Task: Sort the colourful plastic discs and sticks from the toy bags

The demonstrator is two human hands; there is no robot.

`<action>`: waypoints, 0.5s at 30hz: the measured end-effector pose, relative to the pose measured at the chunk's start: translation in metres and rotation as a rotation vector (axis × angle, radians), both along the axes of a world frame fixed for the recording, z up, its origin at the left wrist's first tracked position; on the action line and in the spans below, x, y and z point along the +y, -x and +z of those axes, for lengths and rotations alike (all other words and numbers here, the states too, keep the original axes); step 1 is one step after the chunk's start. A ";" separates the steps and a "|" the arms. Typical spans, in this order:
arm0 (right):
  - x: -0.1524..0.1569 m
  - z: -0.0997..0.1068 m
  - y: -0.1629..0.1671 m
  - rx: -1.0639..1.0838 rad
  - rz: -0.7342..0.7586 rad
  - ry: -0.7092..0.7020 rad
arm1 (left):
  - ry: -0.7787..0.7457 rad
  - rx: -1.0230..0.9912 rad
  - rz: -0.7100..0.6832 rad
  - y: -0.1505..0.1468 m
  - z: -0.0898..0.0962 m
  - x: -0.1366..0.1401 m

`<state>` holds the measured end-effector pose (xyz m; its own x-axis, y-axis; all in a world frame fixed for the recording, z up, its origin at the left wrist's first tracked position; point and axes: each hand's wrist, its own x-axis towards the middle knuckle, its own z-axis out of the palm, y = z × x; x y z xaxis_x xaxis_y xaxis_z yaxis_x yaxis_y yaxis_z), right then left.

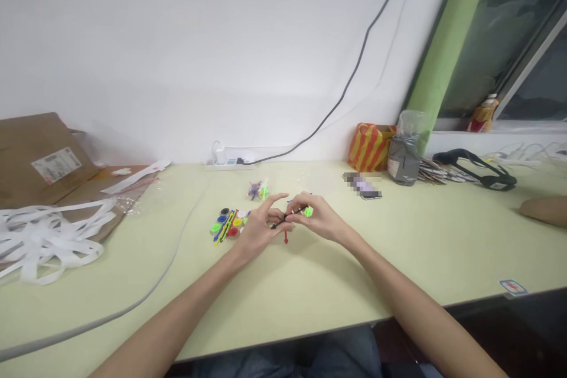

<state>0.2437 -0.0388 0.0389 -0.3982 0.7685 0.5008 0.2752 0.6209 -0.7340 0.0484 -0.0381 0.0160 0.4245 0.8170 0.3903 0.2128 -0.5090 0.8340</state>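
Observation:
Over the middle of the table, my left hand (260, 227) pinches one end of a thin black plastic stick (278, 225), its index finger raised. My right hand (319, 217) closes its fingertips on the other end of the same stick, which slants up to the right. Just below the fingers a small red arrow-tipped piece (286, 238) shows; whether it joins the stick I cannot tell. Left of my left hand lie several coloured discs (215, 228) and a bundle of coloured sticks (225, 227). A bright green piece (308, 211) is partly hidden behind my right hand.
Small figures (256, 190) and a power strip (230, 163) lie farther back. A phone (363, 185), a striped bag (367, 146) and a black headset-like frame (478, 168) are at the right. White strapping (57, 236), cardboard (39, 153) and a grey cable (155, 286) occupy the left.

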 end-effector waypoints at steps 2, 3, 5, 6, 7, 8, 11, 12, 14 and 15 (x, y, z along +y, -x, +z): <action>0.001 0.008 -0.015 -0.058 -0.014 -0.007 | -0.048 0.075 -0.037 0.003 -0.003 0.003; 0.002 0.012 -0.024 -0.078 -0.014 0.029 | -0.094 0.121 -0.025 0.005 -0.005 0.007; 0.004 0.016 -0.041 -0.162 0.067 0.199 | -0.217 0.223 0.046 0.012 -0.009 0.016; 0.006 0.017 -0.049 -0.228 0.141 0.302 | -0.284 0.280 0.092 0.016 -0.011 0.022; 0.007 0.017 -0.055 -0.301 0.208 0.391 | -0.352 0.344 0.131 0.020 -0.013 0.027; 0.008 0.015 -0.060 -0.370 0.255 0.459 | -0.413 0.414 0.160 0.023 -0.015 0.033; 0.010 0.010 -0.065 -0.500 0.239 0.550 | -0.523 0.576 0.209 0.030 -0.018 0.043; 0.010 0.008 -0.066 -0.511 0.200 0.572 | -0.537 0.607 0.209 0.031 -0.019 0.044; 0.010 0.006 -0.066 -0.497 0.112 0.647 | -0.547 0.651 0.189 0.031 -0.019 0.044; 0.009 0.005 -0.067 -0.485 0.069 0.691 | -0.548 0.666 0.175 0.030 -0.018 0.043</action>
<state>0.3108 -0.0293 0.0441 -0.5051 0.8050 -0.3110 0.6356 0.1032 -0.7651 0.0182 0.0049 -0.0023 0.5896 0.6620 0.4627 0.6806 -0.7157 0.1567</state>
